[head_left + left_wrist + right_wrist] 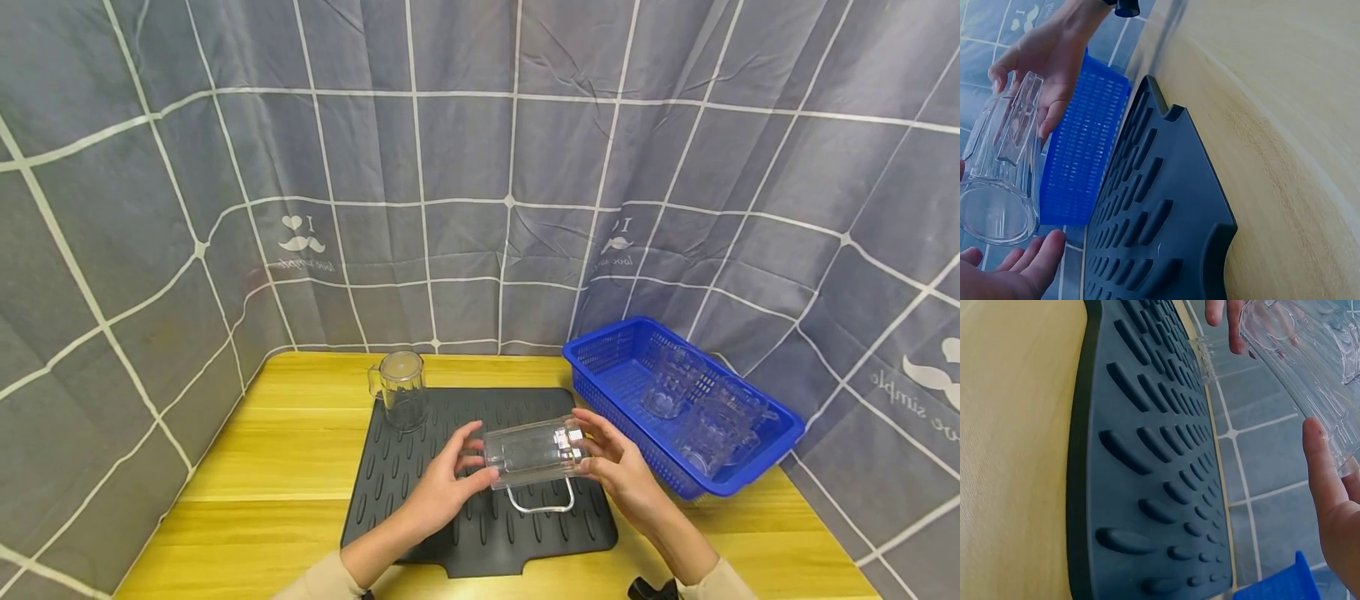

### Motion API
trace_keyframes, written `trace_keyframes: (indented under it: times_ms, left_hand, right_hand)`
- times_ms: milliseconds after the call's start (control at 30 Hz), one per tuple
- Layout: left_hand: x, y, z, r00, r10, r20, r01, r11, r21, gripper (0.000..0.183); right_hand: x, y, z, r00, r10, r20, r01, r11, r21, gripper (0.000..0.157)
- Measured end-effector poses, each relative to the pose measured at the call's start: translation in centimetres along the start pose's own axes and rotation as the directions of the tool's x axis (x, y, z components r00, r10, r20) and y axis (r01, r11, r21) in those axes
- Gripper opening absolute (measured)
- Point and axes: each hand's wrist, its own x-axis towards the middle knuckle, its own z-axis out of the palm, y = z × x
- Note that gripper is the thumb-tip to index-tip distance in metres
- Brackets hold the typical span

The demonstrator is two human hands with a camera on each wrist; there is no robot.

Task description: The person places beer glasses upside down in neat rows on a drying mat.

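Observation:
A clear glass mug (pixel 528 450) lies sideways in the air over the dark drying mat (pixel 480 533), its handle turned toward me. My right hand (pixel 618 475) grips its right end, thumb pressed on the side, as the right wrist view also shows. At the round base on the left end, my left hand (pixel 442 487) has its fingers spread and loosely bent, the thumb tip right at the edge. In the left wrist view the base (pixel 997 212) faces the left palm. A second glass mug (pixel 403 392) stands upside down on the mat's back left corner, handle to the left.
A blue perforated basket (pixel 600 400) sits to the right of the mat, with glass mugs (pixel 667 383) inside it. The yellow wooden table (pixel 247 467) extends around the mat. Grey checked curtains (pixel 465 167) hang behind and on both sides.

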Motion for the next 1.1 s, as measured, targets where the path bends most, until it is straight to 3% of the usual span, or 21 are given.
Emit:
trace_keyframes:
  times_ms: [267,667,1100]
  left_hand:
    - [0.0,-0.3,0.2,1.0,-0.006,0.002,0.006,0.999,-0.047,0.069]
    - [-0.2,-0.2,-0.1,0.998,0.034,-0.059,-0.036,0.999,-0.022,0.059]
    - [0.8,1.6,-1.1,0.994,0.07,-0.084,-0.067,0.997,0.035,0.056]
  right_hand:
    - [-0.2,0.4,0.5,0.999,0.027,0.028,-0.029,0.998,0.049,0.07]
    - [-0.3,0.9,0.1,0.989,0.004,0.147,-0.022,0.992,0.122,0.071]
    - [0.1,1.5,0.0,0.975,0.036,0.218,-0.042,0.999,0.022,0.075]
